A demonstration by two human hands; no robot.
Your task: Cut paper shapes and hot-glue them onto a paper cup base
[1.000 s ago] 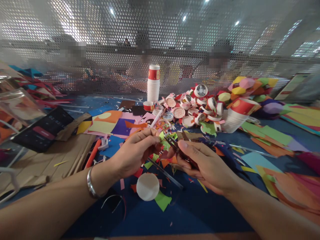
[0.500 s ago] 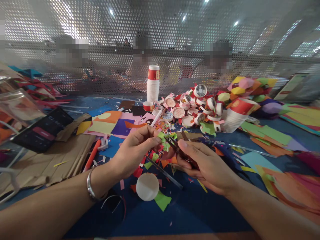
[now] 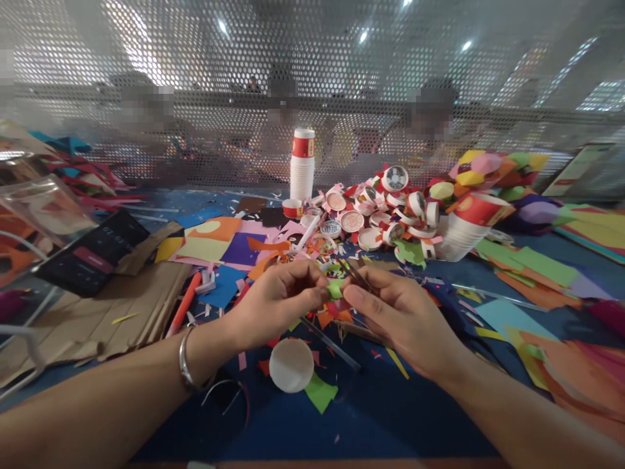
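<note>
Pinches the left part of a small light-green paper piece between the thumb and fingers of the left hand, and nips its right end with the thumb and fingers of the right hand, probably to steady so flimsy a thing from both sides. Holds it over the littered middle of the blue counter. Carries dark scissors in the right hand as well, with blades pointing far and left, apparently tucked in to free the thumb for the paper. Cannot tell the spread of the blades. Just nearer, note a white round piece against a green scrap, within easy reach. Beyond the hands, find a heap of cut cup bottoms between an upright cup stack at far left and a tilted cup stack at right, perhaps pushed there to spare working room. At left, see a phone tilted up by brown cardboard, seemingly for glancing at its lit screen.
</note>
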